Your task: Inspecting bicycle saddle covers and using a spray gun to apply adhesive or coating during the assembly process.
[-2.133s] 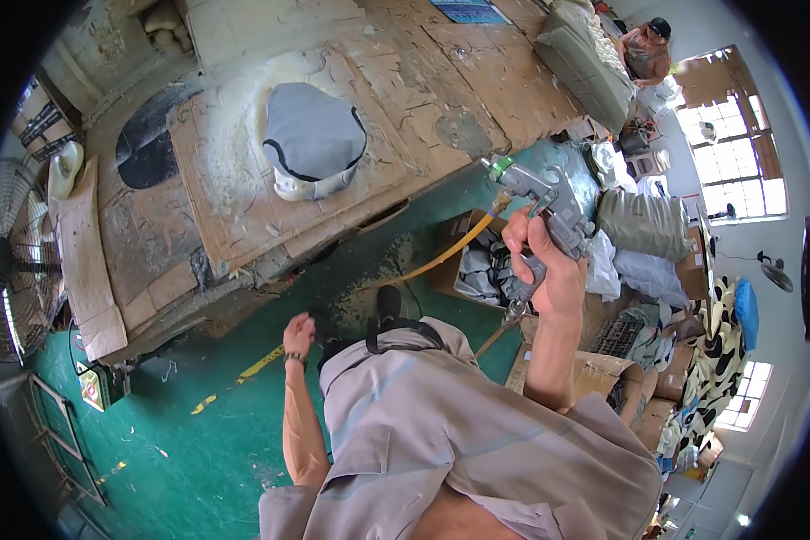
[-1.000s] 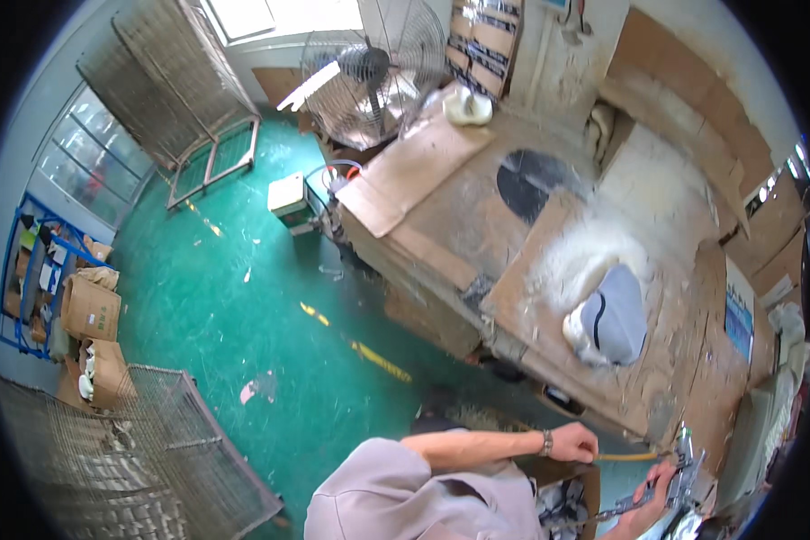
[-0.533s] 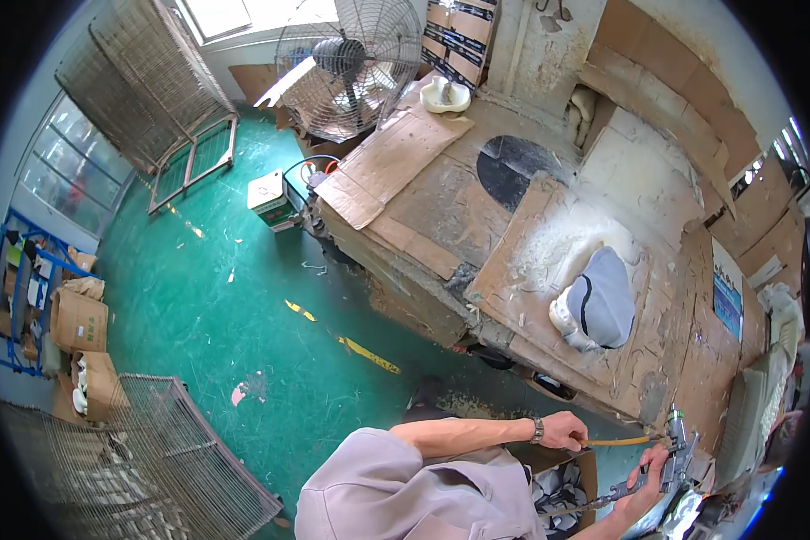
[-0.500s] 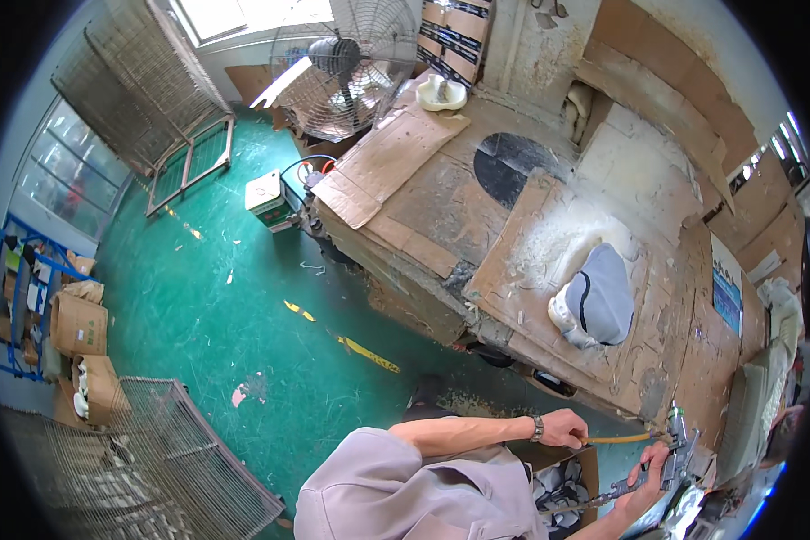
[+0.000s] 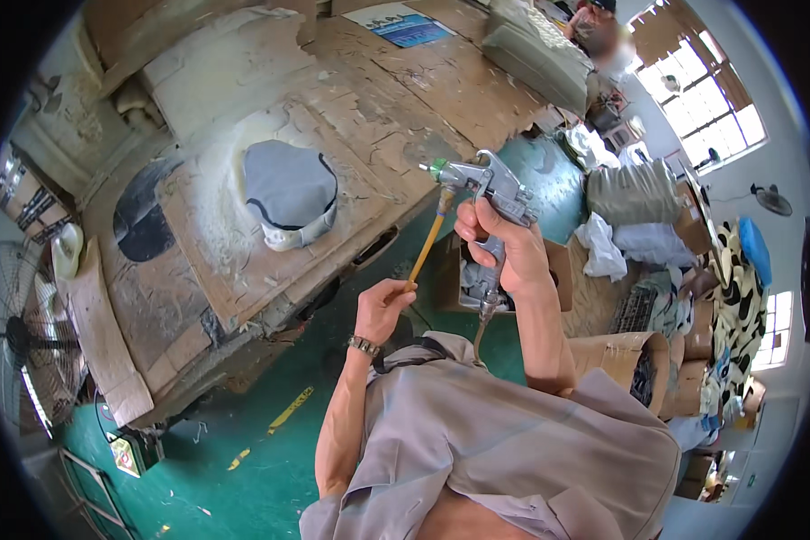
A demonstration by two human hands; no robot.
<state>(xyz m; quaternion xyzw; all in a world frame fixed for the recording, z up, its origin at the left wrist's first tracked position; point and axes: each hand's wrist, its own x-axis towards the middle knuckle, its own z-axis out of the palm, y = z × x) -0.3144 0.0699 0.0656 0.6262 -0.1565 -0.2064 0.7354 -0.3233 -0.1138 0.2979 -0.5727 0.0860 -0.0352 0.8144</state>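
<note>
Beyond hands [image 5: 517, 256] [image 5: 382, 310] and spray gun [image 5: 506, 193], cardboard box [image 5: 561, 270], grey pieces [image 5: 473, 279] inside

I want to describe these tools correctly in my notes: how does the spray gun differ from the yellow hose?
Colour: the spray gun is silver-grey with a green ring near its tip; the yellow hose is plain yellow.
Shape: the spray gun is bulky and branched; the yellow hose is a slim tube.
Hold: the right hand grips the spray gun's handle; the left hand pinches the yellow hose.
Shared: both are held, and they join under the gun's front.
</note>
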